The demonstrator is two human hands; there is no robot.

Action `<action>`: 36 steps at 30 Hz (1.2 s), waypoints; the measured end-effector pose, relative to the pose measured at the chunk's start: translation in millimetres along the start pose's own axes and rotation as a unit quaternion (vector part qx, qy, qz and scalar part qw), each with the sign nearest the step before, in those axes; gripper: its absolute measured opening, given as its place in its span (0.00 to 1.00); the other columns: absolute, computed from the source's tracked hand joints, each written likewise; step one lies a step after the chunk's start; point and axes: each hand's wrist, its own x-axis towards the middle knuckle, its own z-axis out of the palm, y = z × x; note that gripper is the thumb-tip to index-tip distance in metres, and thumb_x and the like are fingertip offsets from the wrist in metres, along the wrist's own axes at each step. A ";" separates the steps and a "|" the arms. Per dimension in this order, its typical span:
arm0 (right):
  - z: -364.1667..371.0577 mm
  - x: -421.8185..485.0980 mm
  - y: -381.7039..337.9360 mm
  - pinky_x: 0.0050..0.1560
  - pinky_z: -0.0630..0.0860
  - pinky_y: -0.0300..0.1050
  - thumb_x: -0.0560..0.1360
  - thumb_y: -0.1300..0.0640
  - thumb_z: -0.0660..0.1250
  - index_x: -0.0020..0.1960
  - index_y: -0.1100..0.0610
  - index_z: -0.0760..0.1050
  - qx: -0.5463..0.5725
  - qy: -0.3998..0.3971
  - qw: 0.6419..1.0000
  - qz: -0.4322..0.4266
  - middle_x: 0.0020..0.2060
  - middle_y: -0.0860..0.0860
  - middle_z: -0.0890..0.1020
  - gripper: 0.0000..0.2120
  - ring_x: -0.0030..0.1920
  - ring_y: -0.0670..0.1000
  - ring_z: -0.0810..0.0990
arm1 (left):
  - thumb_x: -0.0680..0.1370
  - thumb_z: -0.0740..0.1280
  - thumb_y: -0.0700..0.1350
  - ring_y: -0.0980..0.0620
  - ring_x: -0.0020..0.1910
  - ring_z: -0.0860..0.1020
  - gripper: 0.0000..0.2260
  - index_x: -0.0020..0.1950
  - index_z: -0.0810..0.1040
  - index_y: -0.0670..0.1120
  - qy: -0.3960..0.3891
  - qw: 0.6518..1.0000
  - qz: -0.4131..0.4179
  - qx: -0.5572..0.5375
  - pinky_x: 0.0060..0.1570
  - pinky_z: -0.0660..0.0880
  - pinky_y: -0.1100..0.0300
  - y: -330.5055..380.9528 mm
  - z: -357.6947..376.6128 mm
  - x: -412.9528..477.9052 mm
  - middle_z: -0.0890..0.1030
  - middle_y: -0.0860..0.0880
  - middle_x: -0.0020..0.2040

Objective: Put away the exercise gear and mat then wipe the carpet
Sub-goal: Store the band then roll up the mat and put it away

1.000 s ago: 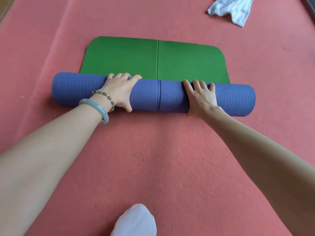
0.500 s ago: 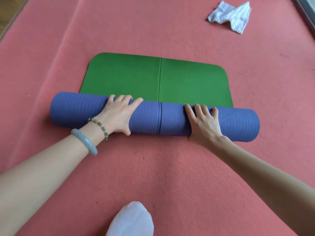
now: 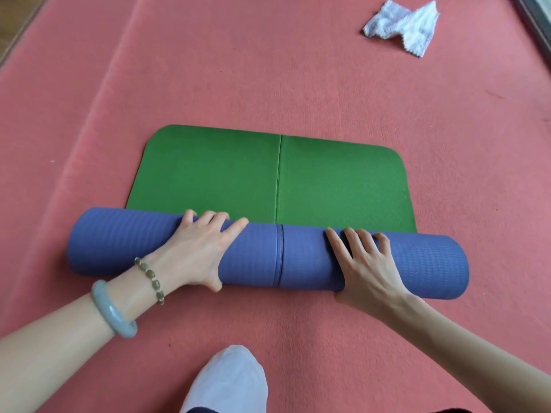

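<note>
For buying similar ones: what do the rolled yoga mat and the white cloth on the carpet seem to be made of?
Yoga mat: likely soft foam, matte, blue outside and green inside; fine embossed ribs show and it rolls thick. White cloth: probably terry or microfibre; crumpled, fuzzy surface; exact fibre cannot be told.

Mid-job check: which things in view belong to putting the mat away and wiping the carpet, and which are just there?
Job:
half-rolled foam exercise mat, purple outside and green inside
left hand and right hand, pressing on its roll
crumpled white cloth
salmon-red carpet

Not job:
pale green bangle and beaded bracelet on the left wrist
white-socked foot
</note>
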 end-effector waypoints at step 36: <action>-12.8 82.5 35.3 0.66 0.56 0.70 0.54 0.50 0.78 0.76 0.51 0.49 0.017 -0.080 0.997 0.009 0.67 0.58 0.64 0.58 0.69 0.59 0.62 | 0.57 0.76 0.62 0.41 0.70 0.63 0.54 0.75 0.56 0.45 0.200 0.980 -0.012 -0.003 0.69 0.57 0.43 -32.6 -0.5 53.1 0.65 0.39 0.71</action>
